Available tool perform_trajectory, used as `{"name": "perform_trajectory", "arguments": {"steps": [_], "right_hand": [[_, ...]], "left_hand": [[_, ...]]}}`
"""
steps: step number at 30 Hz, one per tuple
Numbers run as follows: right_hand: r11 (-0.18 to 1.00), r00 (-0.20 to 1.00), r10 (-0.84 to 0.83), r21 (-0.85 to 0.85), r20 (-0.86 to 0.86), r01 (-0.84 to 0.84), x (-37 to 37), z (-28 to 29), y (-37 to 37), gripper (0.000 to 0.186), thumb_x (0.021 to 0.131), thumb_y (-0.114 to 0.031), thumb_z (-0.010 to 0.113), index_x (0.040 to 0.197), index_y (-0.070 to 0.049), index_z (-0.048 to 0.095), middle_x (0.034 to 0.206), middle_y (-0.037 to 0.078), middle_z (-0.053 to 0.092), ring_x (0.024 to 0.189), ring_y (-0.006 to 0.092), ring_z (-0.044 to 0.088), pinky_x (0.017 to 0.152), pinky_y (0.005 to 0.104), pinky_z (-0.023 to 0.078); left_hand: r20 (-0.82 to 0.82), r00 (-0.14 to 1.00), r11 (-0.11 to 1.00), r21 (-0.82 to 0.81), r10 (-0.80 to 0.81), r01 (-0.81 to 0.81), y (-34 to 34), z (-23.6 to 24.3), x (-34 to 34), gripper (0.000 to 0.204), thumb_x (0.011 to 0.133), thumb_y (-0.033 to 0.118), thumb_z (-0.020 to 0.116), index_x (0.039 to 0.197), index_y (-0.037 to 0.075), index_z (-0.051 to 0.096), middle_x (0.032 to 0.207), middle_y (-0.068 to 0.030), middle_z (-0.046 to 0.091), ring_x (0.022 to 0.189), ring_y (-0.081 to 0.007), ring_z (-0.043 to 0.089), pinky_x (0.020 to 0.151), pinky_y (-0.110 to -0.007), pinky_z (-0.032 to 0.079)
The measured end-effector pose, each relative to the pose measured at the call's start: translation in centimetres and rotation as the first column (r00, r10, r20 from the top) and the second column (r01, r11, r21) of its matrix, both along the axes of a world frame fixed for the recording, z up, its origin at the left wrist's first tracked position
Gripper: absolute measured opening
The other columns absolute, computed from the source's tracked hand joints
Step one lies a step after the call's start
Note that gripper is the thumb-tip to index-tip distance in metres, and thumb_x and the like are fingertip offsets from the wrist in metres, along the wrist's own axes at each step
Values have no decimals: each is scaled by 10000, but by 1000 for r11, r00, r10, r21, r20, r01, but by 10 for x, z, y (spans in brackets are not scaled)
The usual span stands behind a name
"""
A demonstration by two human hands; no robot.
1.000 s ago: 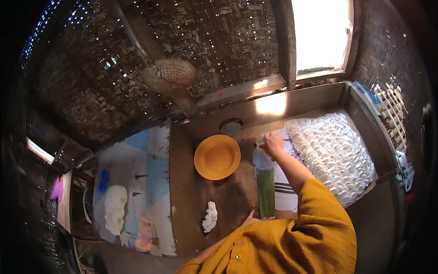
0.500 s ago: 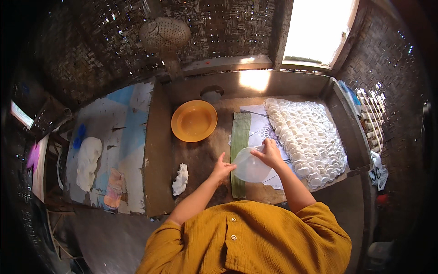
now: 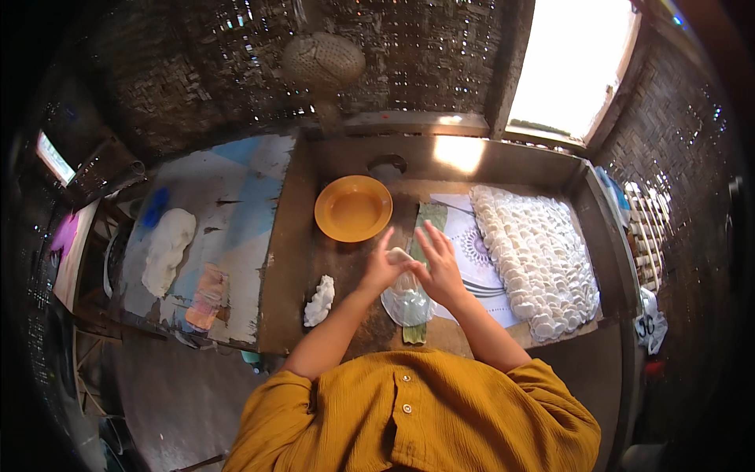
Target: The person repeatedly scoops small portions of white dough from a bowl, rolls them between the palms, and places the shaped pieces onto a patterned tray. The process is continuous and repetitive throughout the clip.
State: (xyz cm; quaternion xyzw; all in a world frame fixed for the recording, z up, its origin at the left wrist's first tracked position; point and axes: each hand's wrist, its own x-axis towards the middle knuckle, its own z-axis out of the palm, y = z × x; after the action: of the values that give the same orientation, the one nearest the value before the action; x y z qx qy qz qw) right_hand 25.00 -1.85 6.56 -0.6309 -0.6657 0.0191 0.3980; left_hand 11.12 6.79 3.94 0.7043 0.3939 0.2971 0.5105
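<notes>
Over the middle of the wooden tray, my hands are close together. A small whitish lump, like dough (image 3: 399,255), lies between them against my left hand (image 3: 381,271), whose fingers point up and away. My right hand (image 3: 440,274) has its fingers stretched out and its thumb close to the lump; whether it touches is hard to tell. Below my hands a clear round plastic sheet (image 3: 409,307) rests across a green leaf-like strip (image 3: 414,334). To the right, many thin white discs (image 3: 535,263) overlap in a dense rectangular layer.
An orange bowl (image 3: 353,208) stands at the back left of the tray. Nearer is a white dough-like lump (image 3: 319,301). A bigger white lump (image 3: 168,252) lies on the worn board (image 3: 236,204) at left. Raised wooden walls (image 3: 602,236) edge the tray. A patterned sheet (image 3: 476,248) adjoins the discs.
Both hands held the clear round sheet; now it lies on the green strip, let go. My hands have come together around a small whitish lump. The whole view has shifted slightly.
</notes>
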Motion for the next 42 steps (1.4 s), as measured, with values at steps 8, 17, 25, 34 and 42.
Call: {"name": "perform_trajectory", "arguments": {"steps": [8,17,25,34,42], "right_hand": [[955,445,86,-54,-891,-293,-38,-29,-27,648,925,-410,437,1430,-94,183,1401,140,332,1277,248,320,1010,376,296],[888,678,407,93,-612,-450,-58,-35,-10,703,879,-385,502,1421,-42,214,1429,194,276,1346,317,215,1084,384,155],[938,705,336,149,-624,-314,-57,-24,-5,710,885,-435,487,1405,-15,245,1386,202,346,1309,322,290,1062,387,198],[955,640,282,147,-715,-256,-56,-31,-7,640,893,-409,498,1379,-29,327,1358,182,396,1291,294,322,1068,390,170],[974,355,105,23,-929,-226,-32,-23,-2,773,849,-636,393,1384,-81,337,1427,62,318,1303,180,270,1026,380,237]], "left_hand": [[510,771,756,-652,381,57,-2,24,-41,245,818,45,631,1046,54,542,1009,-55,603,867,-159,614,713,-295,538],[520,761,721,-686,389,100,-24,12,-26,289,811,104,668,1048,63,508,1013,-44,578,883,-144,594,753,-285,521],[584,715,803,-594,385,53,-35,14,-17,242,839,73,628,1044,53,501,1009,-37,557,893,-129,576,748,-259,502],[538,786,879,-476,304,-14,-37,11,-15,272,830,51,632,1065,45,497,1013,-40,547,924,-120,557,785,-255,483],[302,927,943,-308,223,-127,-13,-65,-36,312,791,87,671,1074,30,553,995,-63,603,902,-152,583,793,-284,486]]}}
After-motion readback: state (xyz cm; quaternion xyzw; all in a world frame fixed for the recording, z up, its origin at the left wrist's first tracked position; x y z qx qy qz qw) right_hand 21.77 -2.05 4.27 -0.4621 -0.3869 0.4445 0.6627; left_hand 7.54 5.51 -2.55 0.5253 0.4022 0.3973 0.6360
